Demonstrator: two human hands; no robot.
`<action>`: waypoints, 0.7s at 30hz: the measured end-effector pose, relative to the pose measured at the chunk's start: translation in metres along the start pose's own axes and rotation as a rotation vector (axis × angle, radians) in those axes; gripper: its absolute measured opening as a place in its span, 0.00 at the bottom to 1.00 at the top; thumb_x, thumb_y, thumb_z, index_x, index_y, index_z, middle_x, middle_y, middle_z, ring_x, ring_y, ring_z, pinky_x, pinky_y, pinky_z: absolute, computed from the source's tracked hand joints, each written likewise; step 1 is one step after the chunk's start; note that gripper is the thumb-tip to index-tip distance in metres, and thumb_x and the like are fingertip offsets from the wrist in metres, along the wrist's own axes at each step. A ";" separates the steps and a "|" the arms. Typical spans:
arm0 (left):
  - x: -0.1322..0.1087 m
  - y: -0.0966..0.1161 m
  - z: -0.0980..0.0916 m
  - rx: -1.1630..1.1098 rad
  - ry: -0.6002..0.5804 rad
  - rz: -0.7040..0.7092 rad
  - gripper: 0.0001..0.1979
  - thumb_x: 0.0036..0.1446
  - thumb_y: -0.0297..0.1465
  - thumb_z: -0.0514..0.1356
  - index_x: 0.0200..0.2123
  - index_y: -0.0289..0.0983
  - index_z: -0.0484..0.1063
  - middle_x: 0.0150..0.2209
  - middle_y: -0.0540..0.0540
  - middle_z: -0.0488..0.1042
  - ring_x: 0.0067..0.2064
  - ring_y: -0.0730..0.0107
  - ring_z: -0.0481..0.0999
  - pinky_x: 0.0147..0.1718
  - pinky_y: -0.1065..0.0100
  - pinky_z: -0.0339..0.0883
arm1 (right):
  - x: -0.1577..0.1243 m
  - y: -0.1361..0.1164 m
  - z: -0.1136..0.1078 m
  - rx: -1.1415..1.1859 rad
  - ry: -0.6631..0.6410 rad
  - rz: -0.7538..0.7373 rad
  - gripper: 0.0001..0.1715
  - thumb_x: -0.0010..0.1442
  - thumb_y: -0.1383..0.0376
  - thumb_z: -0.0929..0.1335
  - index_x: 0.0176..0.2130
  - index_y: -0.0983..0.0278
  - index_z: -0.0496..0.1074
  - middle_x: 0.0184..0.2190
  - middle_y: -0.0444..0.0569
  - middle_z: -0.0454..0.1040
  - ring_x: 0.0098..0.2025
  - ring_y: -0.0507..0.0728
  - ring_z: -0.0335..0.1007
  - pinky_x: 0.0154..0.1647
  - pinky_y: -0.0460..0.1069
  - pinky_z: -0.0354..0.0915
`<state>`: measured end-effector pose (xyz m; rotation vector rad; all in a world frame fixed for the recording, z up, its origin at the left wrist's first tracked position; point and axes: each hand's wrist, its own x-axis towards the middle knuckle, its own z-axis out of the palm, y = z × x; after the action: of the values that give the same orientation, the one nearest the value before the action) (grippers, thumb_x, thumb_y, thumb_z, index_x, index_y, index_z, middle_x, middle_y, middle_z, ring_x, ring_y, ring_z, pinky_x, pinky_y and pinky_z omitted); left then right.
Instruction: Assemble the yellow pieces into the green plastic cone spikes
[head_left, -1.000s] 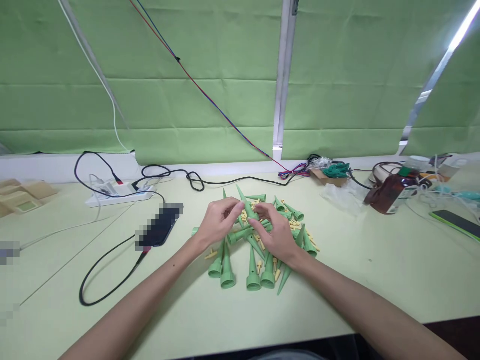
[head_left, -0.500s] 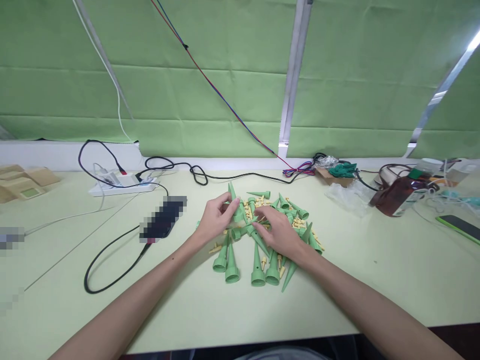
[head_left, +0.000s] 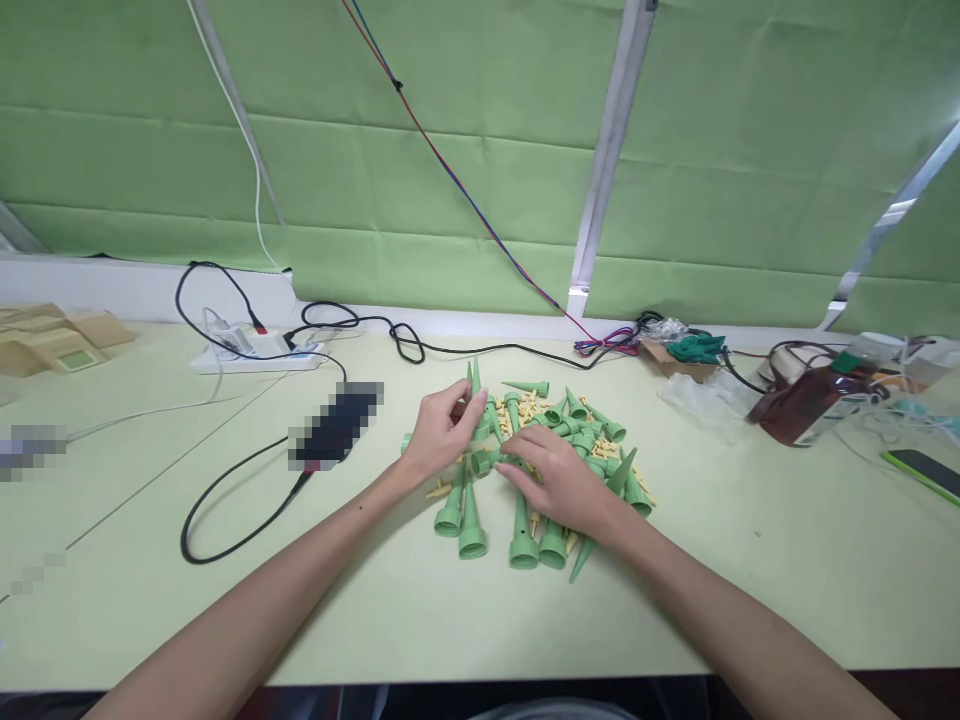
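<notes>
Bench: pale, smooth-topped bench (head_left: 390, 620). Work lies about midway along it, between the near and far edges: a loose heap of pale-green, hollow plastic cones with wide collared bases, mixed with small pale-yellow plastic pegs (head_left: 439, 490).

Left hand (head_left: 444, 430): grip clamped, thumb against fingers, on one pale-green tapered plastic cone (head_left: 476, 378) at the heap's left side, tip up and towards the far edge. The far-side fingers are hidden.

Right hand (head_left: 559, 475): palm down over the heap's near-middle part, thumb and fingers apart at a pale-green cone lying on its side (head_left: 481, 462). Cannot tell whether the grip bears on it or on anything beneath.

Handling notes (judgement): the held cone is best pinched on its wider body, since the thin tip gives little purchase and may turn in the fingers. A light hold should suffice for a hollow part. For the right hand, a thumb-and-forefinger pinch from above would disturb neighbours least; a sweeping palm could roll cones and scatter pegs. Lower the wrist clear of the upright-angled cone (head_left: 622, 472) beside it.
</notes>
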<state>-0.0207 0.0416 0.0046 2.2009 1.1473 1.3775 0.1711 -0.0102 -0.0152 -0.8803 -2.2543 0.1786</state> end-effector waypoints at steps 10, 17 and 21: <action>0.001 0.002 -0.001 -0.067 0.012 -0.020 0.20 0.63 0.39 0.54 0.23 0.38 0.53 0.20 0.56 0.48 0.22 0.77 0.49 0.20 0.71 0.46 | 0.014 -0.043 0.007 0.100 -0.334 -0.224 0.25 0.67 0.50 0.62 0.55 0.63 0.69 0.54 0.53 0.73 0.57 0.58 0.66 0.61 0.56 0.55; 0.002 0.005 -0.002 -0.062 0.022 -0.023 0.20 0.63 0.39 0.55 0.22 0.38 0.54 0.20 0.55 0.48 0.22 0.77 0.49 0.21 0.71 0.46 | 0.013 -0.043 0.009 0.095 -0.387 -0.179 0.20 0.71 0.56 0.58 0.51 0.64 0.71 0.50 0.53 0.76 0.54 0.58 0.68 0.61 0.57 0.53; 0.002 0.006 -0.003 -0.063 0.021 -0.039 0.21 0.63 0.40 0.55 0.22 0.37 0.53 0.20 0.55 0.48 0.22 0.77 0.49 0.21 0.71 0.46 | 0.008 -0.039 0.007 0.102 -0.352 -0.176 0.18 0.71 0.58 0.59 0.44 0.64 0.73 0.44 0.51 0.77 0.49 0.57 0.70 0.59 0.57 0.54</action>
<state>-0.0197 0.0388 0.0109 2.1140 1.1327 1.4043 0.1411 -0.0341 -0.0016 -0.6295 -2.6076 0.3887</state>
